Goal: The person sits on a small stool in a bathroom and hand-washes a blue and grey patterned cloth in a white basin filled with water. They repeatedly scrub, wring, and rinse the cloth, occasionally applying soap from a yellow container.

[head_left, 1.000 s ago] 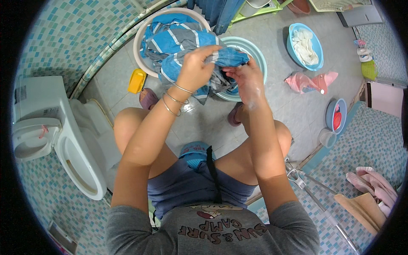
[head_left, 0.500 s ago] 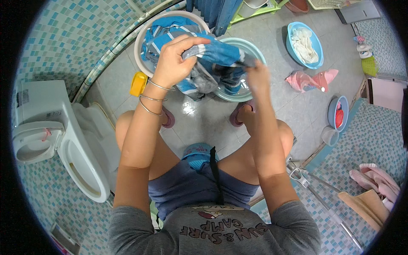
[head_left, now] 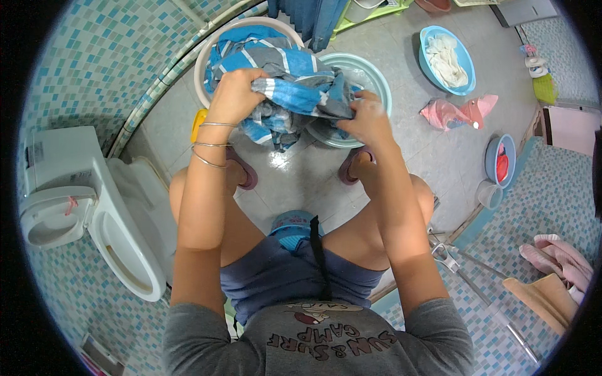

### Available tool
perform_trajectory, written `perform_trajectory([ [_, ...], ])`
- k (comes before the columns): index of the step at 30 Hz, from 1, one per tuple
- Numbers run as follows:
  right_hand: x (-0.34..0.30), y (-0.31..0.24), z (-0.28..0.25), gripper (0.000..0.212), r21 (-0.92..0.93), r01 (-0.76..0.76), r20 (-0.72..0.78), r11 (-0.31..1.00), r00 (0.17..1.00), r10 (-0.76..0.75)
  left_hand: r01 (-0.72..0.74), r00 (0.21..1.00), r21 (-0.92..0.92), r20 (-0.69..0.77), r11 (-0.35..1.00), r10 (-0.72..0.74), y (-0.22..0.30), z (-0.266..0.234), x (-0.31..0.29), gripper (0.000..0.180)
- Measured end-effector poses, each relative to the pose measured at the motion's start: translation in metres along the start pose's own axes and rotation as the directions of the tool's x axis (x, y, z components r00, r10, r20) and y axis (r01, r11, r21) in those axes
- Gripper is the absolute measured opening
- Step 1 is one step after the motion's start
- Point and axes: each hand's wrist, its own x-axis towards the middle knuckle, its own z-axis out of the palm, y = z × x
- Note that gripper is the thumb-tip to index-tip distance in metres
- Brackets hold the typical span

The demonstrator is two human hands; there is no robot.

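Observation:
A blue, grey and white patterned cloth stretches between my hands, its bulk heaped over two basins. My left hand, with thin bangles on the wrist, is closed on the cloth's left part. At the right end, my right hand grips a bunched dark edge of it. Under the heap on the left is a whitish round basin, with more of the cloth inside. To its right stands a pale aqua basin holding water, partly covered by the fabric. A lower fold hangs in front of both basins, close to the floor.
A yellow plastic object sits left of the basins. At the right are a blue basin with white cloth, a pink bag and a small blue tub. A toilet stands left; a metal pole lies right.
Both hands have come down slightly, and the left has shifted a little left. The cloth between them has lowered and spread wider, covering more of the aqua basin.

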Motion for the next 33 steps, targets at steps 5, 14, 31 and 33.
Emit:
perform_trajectory([
  [5,0.009,-0.007,0.007,0.030,0.483,-0.167,0.208,0.860,0.975,0.073,-0.146,0.985,-0.131,0.075,0.981,0.157,-0.022,-0.009,-0.007,0.023],
  [14,0.011,-0.047,-0.010,0.043,0.953,-0.152,0.146,-0.260,0.988,-0.042,0.023,0.996,-0.863,-0.026,0.505,-0.089,0.009,0.020,0.005,0.038],
  [31,0.015,-0.036,0.013,0.026,0.795,-0.288,0.521,-0.534,0.775,0.358,-0.362,0.920,-0.436,-0.309,0.824,0.240,0.110,0.091,-0.026,0.013],
  [33,0.016,-0.015,0.047,0.027,0.919,-0.253,0.362,-0.301,0.844,0.396,-0.324,0.926,-0.392,-0.320,0.861,0.203,0.114,0.091,-0.026,0.009],
])
